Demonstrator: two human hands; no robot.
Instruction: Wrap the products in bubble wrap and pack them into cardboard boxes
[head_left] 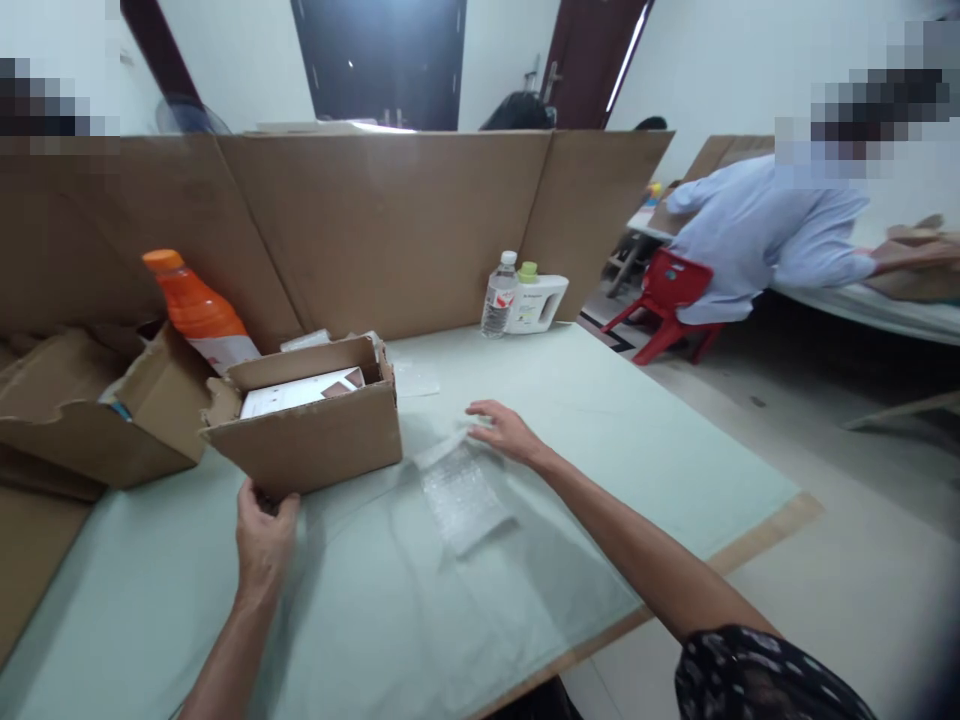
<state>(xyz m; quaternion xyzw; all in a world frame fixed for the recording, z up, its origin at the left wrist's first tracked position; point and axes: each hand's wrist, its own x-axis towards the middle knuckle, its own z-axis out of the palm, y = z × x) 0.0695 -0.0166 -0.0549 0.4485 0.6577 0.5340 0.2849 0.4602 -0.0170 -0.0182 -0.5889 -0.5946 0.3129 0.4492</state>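
Note:
My left hand [266, 540] is at the near lower left corner of an open cardboard box [322, 445], thumb and fingers curled against its bottom edge. Inside that box lies a white carton [300, 393] with a brownish pattern at one end. To the right, my right hand [508, 432] reaches over the table with its thumb and fingers apart. Just below its fingertips a clear bubble-wrap pouch [461, 495] lies on the tabletop; its upper edge meets the thumb, and whether they touch I cannot tell.
An orange bottle [199, 310] leans behind another cardboard box [150, 430] at left. A clear water bottle [499, 298] and a white jug [538, 303] stand by the cardboard partition [397, 230]. The pale green table [600, 400] ends at right; beyond, a person [765, 235] sits on a red chair [671, 295].

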